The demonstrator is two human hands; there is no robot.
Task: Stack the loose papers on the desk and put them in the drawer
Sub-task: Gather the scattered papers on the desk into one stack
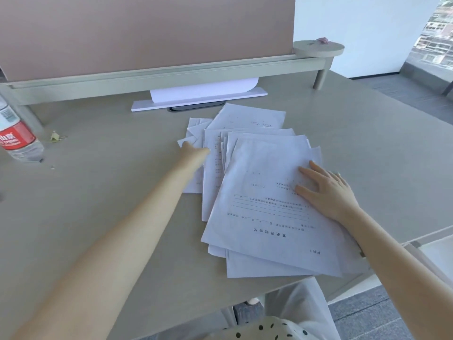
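The left hand (195, 150) reaches to the far-left sheets, fingers hidden under or against their edges, so their spread cannot be told. The right hand (326, 190) lies flat and spread on the top sheet. The loose papers (257, 182) fan from 11 to 5 o'clock, near corners overhanging the desk (110, 192) edge. Bare desk lies at 9 o'clock. The drawer isn't clearly visible.

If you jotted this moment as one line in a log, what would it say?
stage: gathering | left hand: reaching the far edge of loose white printed papers | right hand: flat on top sheet | grey desk | drawer: not visible
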